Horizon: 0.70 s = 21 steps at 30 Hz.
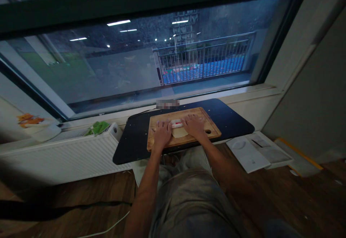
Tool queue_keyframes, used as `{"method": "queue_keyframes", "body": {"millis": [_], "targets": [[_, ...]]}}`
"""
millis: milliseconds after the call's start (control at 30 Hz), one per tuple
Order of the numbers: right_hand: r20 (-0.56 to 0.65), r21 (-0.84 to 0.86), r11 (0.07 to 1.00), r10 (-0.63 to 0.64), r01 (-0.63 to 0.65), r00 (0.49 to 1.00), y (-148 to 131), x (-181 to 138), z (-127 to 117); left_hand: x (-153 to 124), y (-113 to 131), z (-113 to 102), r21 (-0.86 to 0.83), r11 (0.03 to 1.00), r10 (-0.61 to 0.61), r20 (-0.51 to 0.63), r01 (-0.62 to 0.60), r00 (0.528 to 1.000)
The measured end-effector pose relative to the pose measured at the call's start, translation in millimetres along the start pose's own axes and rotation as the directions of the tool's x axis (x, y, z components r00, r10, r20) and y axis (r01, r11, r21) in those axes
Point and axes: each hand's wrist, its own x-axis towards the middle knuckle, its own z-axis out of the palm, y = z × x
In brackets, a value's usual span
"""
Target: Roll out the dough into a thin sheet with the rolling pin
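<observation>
Hands: the left hand (163,134) and right hand (193,125) are kept apart, laid palm-down over the cylinder's ends; whether it is gripped cannot be told.
Cylinder: white, red-marked (177,124), held crosswise above the pale, flat sheet (179,133).
Board: rectangular wood (211,122), grooved, pierced by a dark hole.
Tabletop: smooth black (232,117), round-cornered, specked.
</observation>
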Motion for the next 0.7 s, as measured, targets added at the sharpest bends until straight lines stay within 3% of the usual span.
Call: {"method": "queue_keyframes", "body": {"millis": [200,567,700], "targets": [[0.032,-0.01,1.0,0.015,-0.015,0.999,0.2,5.1,-1.7,2.2,-6.0,5.5,-0.006,1.0,0.03,-0.022,-0.03,0.999],[-0.089,0.019,0.999,-0.042,0.044,0.995,4.0,-78.6,-4.4,-64.0,-0.8,6.3,0.05,0.999,0.004,-0.144,0.003,0.99],[-0.112,0.0,0.998,-0.064,0.064,0.992,5.0,-86.8,3.2,-69.5,0.5,6.3,0.068,0.998,0.01,-0.151,0.0,0.988]]}}
